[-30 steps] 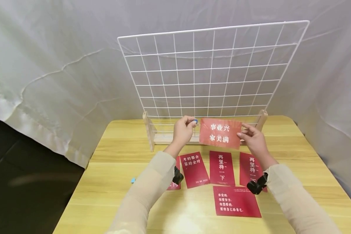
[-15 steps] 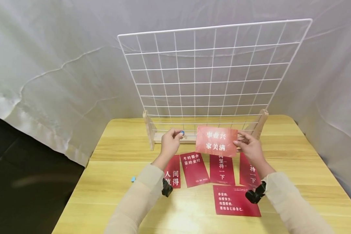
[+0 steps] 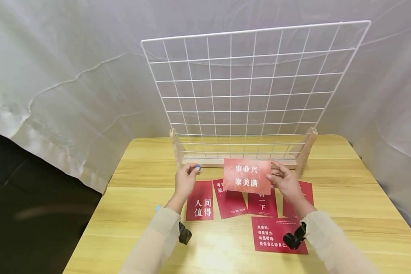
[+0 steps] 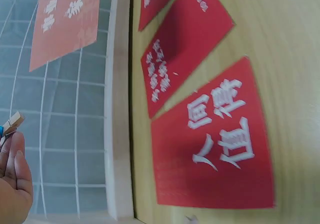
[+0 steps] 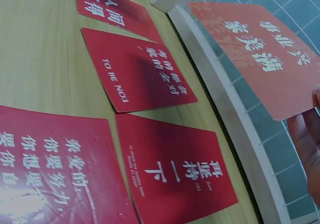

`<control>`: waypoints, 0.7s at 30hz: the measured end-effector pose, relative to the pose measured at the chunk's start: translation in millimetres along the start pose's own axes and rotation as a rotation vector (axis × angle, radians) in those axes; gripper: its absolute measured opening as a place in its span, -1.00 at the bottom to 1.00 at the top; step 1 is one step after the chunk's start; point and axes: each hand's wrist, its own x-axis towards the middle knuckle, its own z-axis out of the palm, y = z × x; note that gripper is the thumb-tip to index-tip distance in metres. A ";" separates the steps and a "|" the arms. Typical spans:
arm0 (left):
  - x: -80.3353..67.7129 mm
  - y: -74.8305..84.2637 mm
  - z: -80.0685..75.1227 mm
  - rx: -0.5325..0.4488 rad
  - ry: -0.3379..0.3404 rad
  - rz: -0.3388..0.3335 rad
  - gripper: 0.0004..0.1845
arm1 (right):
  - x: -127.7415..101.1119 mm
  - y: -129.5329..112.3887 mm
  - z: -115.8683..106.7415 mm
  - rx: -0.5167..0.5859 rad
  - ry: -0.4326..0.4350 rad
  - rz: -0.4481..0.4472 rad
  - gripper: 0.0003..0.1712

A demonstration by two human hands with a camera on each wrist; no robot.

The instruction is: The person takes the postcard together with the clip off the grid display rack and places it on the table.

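Note:
My left hand (image 3: 185,183) pinches a small wooden clothespin (image 4: 13,121) with a blue part on it, held up in front of the rack's base. In my right hand (image 3: 287,185) is a light red card (image 3: 247,176) with white characters, gripped at its right edge between thumb and fingers. The card hangs above the table, apart from the white wire grid rack (image 3: 253,95). The clothespin is left of the card and does not touch it. In the right wrist view only part of the right hand shows, at the card's edge.
Several dark red cards lie on the wooden table (image 3: 130,228), among them one card (image 3: 199,213) at the left and a wide card (image 3: 274,236) in front. A small light blue object (image 3: 158,208) lies left of them. Wooden feet (image 3: 306,152) hold the grid upright.
Both hands have come down and nearer, away from the grid. The left hand with the clothespin has moved left; the light red card has shifted lower and slightly left.

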 end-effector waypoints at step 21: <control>-35.7 -45.9 -23.9 -0.001 0.054 -0.146 -0.81 | -26.4 19.7 21.7 0.087 -0.071 0.132 -0.39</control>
